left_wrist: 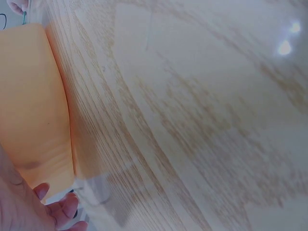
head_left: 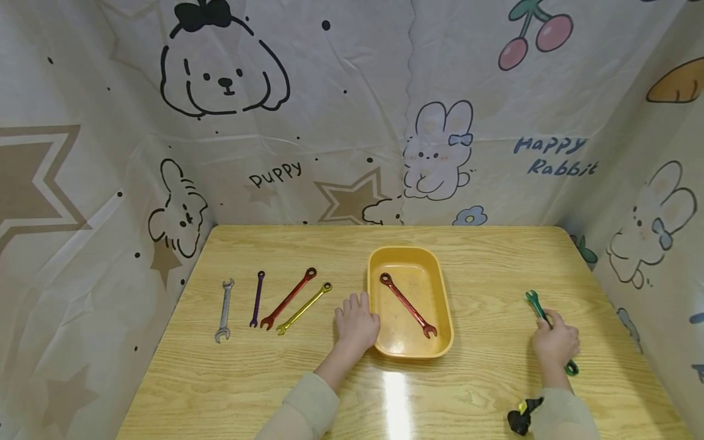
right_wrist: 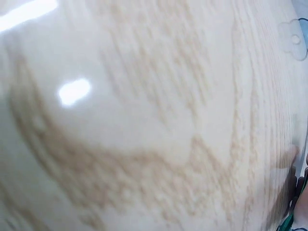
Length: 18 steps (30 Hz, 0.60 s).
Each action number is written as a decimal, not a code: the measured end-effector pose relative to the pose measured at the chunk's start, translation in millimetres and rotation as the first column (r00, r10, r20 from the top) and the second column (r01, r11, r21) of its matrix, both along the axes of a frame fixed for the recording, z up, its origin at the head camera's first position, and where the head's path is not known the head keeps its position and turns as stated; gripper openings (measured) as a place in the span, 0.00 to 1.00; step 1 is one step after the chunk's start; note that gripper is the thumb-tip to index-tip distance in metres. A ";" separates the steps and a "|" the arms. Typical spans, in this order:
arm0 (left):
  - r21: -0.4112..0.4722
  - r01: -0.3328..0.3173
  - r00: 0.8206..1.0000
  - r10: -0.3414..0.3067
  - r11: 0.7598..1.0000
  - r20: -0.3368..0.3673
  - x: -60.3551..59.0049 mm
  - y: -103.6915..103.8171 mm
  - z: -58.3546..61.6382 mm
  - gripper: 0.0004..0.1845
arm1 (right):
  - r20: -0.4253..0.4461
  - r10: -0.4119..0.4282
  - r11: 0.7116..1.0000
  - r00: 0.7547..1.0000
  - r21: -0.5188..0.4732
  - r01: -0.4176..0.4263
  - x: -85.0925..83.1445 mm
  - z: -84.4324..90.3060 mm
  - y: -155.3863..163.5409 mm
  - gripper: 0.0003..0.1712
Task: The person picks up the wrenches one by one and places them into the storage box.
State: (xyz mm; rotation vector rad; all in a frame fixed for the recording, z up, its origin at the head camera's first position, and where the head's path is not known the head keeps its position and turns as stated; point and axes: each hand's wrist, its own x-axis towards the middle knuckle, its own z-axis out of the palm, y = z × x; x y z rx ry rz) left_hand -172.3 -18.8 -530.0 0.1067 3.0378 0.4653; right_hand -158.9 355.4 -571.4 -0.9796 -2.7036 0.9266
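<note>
Right hand [head_left: 555, 343] gripped the green wrench [head_left: 536, 305] in curled fingers; left hand [head_left: 356, 322], fingers relaxed, steadied the yellow tray [head_left: 409, 351], judged next to receive it.

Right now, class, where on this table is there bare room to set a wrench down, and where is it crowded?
Free: the table between the yellow tray and the right hand, and the strip behind the tray. Crowded: the left, where four wrenches lie beside the left hand.
</note>
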 end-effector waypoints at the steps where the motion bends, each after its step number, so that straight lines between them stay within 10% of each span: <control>1: 0.002 0.000 1.000 0.000 1.000 0.002 0.2 0.0 0.3 0.14 | 0.000 0.001 1.000 1.000 0.000 -0.001 0.3 0.2 -0.6 0.22; 18: 0.016 0.003 1.000 -0.003 1.000 -0.005 1.2 -0.5 1.1 0.14 | -0.087 0.040 0.999 0.995 0.003 -0.040 -0.3 0.0 -11.7 0.22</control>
